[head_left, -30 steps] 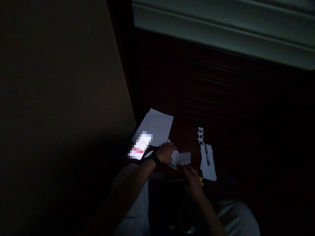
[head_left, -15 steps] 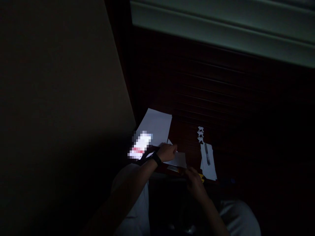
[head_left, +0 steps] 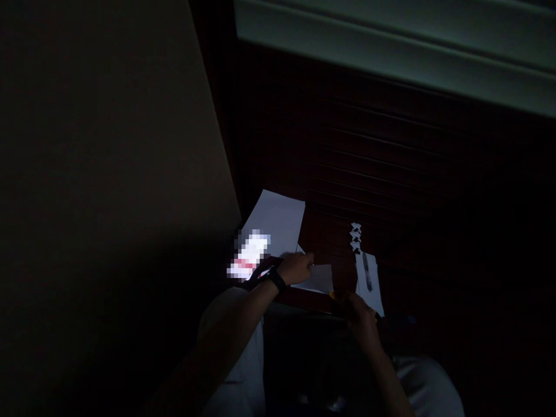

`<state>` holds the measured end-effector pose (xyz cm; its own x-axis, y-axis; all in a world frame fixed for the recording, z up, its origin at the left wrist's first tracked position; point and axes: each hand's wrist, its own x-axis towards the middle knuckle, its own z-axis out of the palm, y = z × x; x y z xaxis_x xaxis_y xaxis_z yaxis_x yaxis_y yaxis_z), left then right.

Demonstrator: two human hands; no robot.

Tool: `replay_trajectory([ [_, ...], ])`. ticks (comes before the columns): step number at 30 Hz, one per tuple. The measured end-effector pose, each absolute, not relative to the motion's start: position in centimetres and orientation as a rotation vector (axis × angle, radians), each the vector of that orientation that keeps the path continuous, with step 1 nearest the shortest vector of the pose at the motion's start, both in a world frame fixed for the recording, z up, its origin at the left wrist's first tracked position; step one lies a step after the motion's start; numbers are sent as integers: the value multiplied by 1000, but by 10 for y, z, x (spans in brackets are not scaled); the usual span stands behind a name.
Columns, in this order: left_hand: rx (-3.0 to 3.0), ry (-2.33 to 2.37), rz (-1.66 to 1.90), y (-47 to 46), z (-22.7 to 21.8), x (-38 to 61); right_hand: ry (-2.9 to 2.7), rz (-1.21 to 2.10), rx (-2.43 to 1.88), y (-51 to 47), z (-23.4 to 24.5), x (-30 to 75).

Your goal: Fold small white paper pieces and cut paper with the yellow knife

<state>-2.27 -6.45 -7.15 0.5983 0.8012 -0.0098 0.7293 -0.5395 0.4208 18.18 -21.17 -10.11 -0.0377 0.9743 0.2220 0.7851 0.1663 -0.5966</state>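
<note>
My left hand (head_left: 296, 268), with a dark band on its wrist, presses down on a small sheet of paper (head_left: 319, 278), its fingers curled. The right end of that sheet sticks out past the fingers. My right hand (head_left: 362, 318) is closed round what looks like a yellow utility knife (head_left: 332, 294); only a bit of yellow shows, by the sheet's lower right corner. Its blade cannot be made out in the dark. Just beyond my right hand is a stack of white paper pieces (head_left: 372, 295) with a pen (head_left: 368, 272) lying on it.
Larger white sheets (head_left: 278, 217) lie at the back left of the dark table (head_left: 328, 231). A lit, blurred phone (head_left: 249, 255) rests over their near corner. Several small folded paper pieces (head_left: 355, 237) stand in a row. A wall (head_left: 130, 145) rises at the left.
My right hand has moved right and slightly nearer with the yellow knife, away from my left hand. The sheet's free end has shifted slightly up and right. My left hand stays nearly still.
</note>
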Motion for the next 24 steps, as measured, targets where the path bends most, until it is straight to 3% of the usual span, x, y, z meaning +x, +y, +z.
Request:
replay_trajectory([
  [10,2496,1144,367,-65,-57,-28,-1951,381,-1556,-189,-109,159],
  [17,2720,1111,335,-59,-83,-45,-2004,327,-1500,-193,-110,164],
  [24,2772,1097,426,-66,-91,-43,-2032,87,-1772,-203,-108,159],
])
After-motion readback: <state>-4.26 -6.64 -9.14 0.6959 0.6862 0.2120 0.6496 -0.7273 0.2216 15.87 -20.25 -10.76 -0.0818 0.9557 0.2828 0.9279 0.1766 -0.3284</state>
